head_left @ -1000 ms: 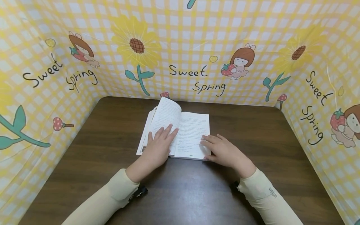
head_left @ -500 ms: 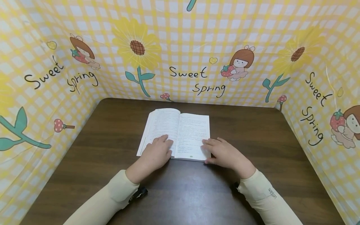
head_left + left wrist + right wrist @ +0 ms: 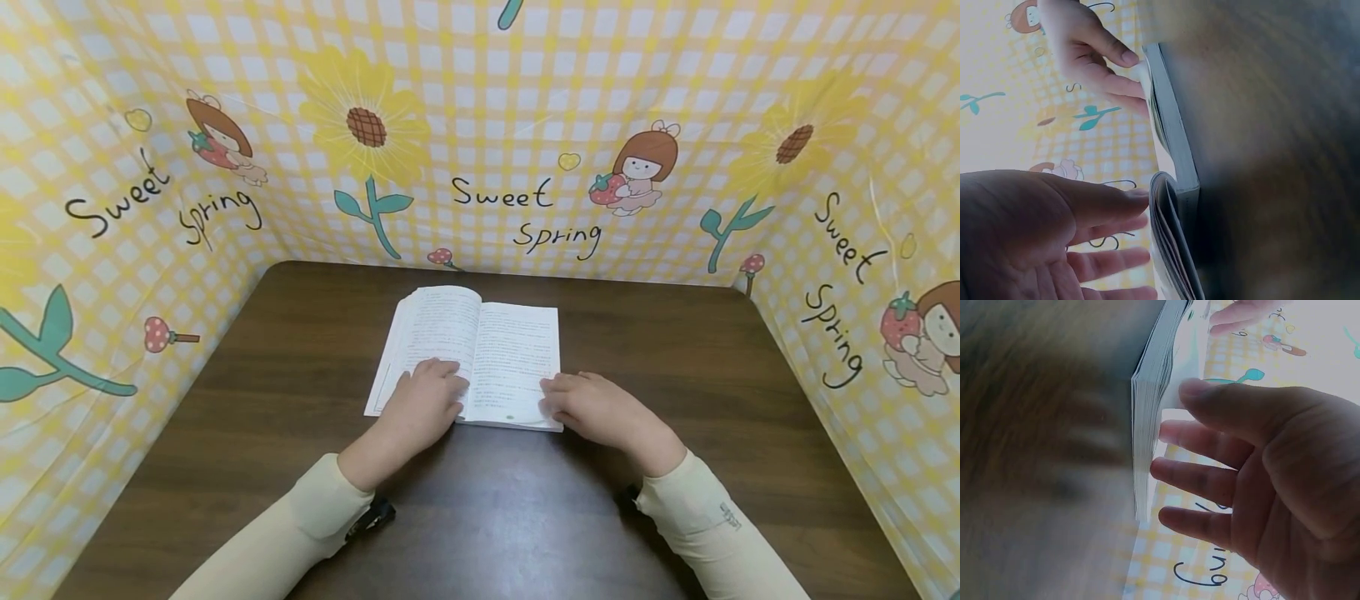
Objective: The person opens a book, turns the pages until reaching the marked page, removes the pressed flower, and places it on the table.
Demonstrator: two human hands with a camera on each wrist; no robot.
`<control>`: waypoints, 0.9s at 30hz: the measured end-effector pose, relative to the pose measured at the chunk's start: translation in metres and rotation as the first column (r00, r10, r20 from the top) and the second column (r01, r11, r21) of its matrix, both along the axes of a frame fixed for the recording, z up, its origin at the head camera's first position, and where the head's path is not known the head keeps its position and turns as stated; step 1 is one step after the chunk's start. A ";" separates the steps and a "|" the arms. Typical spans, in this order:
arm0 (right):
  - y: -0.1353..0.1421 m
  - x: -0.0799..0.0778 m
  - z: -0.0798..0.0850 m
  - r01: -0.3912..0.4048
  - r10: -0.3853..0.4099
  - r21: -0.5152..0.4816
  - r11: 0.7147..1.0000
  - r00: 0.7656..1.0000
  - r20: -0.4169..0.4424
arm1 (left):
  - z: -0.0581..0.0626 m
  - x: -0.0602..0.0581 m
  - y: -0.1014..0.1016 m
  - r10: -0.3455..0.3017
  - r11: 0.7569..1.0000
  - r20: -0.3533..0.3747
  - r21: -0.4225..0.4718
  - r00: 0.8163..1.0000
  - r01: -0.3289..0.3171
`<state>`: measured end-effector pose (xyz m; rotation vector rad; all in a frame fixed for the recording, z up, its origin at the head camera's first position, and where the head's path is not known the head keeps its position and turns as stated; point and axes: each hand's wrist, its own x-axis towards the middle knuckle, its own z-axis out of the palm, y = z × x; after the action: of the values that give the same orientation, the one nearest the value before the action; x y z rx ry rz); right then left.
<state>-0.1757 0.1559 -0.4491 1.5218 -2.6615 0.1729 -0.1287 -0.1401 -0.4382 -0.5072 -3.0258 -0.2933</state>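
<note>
An open book [image 3: 513, 358] with printed pages lies on the table. My left hand [image 3: 420, 408] rests across the lower left page, its fingers near the middle fold. In the left wrist view my left thumb [image 3: 1138, 197] is at the book's bottom edge and the fingers reach out fairly straight. My right hand [image 3: 600, 412] is at the lower right corner, fingertips over the page's outer edge. There the top page [image 3: 1180, 394] is bent up off the stack, between my right thumb [image 3: 1200, 394] and the forefinger.
A dark brown wooden table [image 3: 495, 500] bears the book. A yellow checked cloth [image 3: 495, 100] printed with flowers and cartoon figures hangs round its back and sides. Pale sleeves [image 3: 277, 533] cover both forearms, with a dark wrist device [image 3: 371, 518] under the left cuff.
The raised left leaf has come down flat, and my left hand has drawn back, then moved slightly towards the fold. My right fingers have drawn together, and the lower right page corner has lifted.
</note>
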 end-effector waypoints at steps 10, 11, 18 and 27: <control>-0.005 0.000 0.002 -0.017 0.013 -0.056 0.998 0.997 -0.075 | -0.006 0.000 0.006 -0.149 0.989 0.032 0.028 0.988 0.148; -0.005 0.001 0.004 0.003 -0.007 -0.055 0.998 0.997 -0.076 | -0.007 0.000 0.007 -0.152 0.988 0.041 0.020 0.988 0.151; -0.005 0.001 0.011 0.051 -0.069 -0.114 0.992 0.985 -0.156 | -0.010 0.003 0.008 -0.107 0.994 0.084 -0.019 0.991 0.109; -0.005 0.002 0.016 -0.004 -0.052 -0.164 0.986 0.942 -0.331 | -0.012 0.002 0.011 -0.068 0.997 0.116 0.046 0.991 0.063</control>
<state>-0.1735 0.1508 -0.4327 1.3326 -2.3369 0.1150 -0.1264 -0.1290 -0.4506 -0.6085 -3.1127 -0.4038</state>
